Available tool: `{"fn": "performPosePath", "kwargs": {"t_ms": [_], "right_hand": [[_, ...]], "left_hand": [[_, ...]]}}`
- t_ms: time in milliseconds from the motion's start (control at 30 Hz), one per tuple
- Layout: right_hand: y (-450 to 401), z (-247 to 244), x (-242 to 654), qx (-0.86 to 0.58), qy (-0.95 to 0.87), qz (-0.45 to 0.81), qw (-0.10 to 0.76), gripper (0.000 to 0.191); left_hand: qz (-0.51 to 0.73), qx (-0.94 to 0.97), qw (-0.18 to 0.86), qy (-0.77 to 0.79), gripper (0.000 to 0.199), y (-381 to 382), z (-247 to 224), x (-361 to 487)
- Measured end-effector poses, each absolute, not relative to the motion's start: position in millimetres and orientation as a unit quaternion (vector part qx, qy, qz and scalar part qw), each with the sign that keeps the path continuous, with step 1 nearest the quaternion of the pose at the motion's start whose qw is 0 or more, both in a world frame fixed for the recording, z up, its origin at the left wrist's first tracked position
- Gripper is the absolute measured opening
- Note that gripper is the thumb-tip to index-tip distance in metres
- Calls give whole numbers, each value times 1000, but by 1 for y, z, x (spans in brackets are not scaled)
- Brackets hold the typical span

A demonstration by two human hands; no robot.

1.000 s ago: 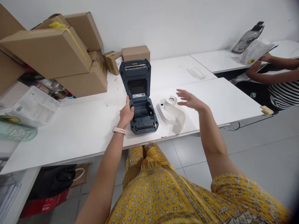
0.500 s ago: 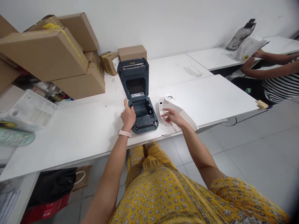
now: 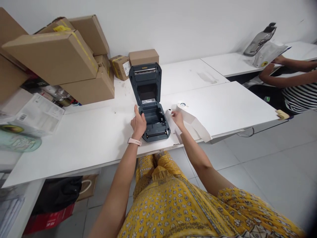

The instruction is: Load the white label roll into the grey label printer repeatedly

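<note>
Both hands are at the open label printer: the left hand is laid flat against its left side, while the right hand is pinched on the loose paper strip just beside it on the tabletop. Loading appears in hand; the paper roll would next need seating in the open bay.

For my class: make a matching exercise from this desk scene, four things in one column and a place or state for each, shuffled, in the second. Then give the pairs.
Things
1. label printer
2. paper roll
3. left hand
4. cardboard boxes

Places or states
A. stacked at the desk's back left
B. lid standing open
C. partly unwound, its strip trailing over the desk edge
D. resting on the printer's left side

Pairs: 1-B, 2-C, 3-D, 4-A
</note>
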State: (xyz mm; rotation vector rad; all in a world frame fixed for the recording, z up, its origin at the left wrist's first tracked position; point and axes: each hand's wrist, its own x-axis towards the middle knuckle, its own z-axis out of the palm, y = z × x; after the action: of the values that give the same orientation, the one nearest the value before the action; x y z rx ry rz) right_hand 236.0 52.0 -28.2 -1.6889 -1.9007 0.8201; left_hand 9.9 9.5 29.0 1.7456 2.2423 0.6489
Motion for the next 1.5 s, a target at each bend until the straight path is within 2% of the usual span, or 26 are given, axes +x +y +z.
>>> {"fn": "performPosePath", "kwargs": {"t_ms": [100,200,267,333,433,500,600,900,1167,1267,1400,1500], "right_hand": [[43,-5,247,-618,-682,253,298,40],[41,30,243,-521,-749,257,320,38],[46,51,227,-436,-832,235,249,37],[54,64,204,-379,-902,163,129,37],[66,65,169,-361,-932,35,-15,35],[70,57,155,-358,-932,0,-65,32],[72,47,149,-360,-929,-6,-90,31],[65,49,150,-407,-909,27,-81,47],[60,53,143,-451,-887,58,-75,43],[49,50,147,-453,-889,51,-28,43],[20,39,158,-472,-878,34,78,34],[-2,31,166,-469,-873,44,131,37]], "left_hand": [[234,589,125,764,69,9,28,9],[255,583,133,760,68,8,27,8],[269,581,138,756,68,7,26,8],[275,577,147,755,68,8,24,7],[275,570,154,759,70,8,23,6],[274,571,149,760,70,7,24,7],[269,573,149,759,69,6,25,7],[273,563,157,764,69,5,27,8],[268,559,155,769,71,8,25,9],[271,561,152,767,69,7,26,9],[279,561,141,767,68,7,24,9],[288,559,139,765,68,8,21,8]]}}
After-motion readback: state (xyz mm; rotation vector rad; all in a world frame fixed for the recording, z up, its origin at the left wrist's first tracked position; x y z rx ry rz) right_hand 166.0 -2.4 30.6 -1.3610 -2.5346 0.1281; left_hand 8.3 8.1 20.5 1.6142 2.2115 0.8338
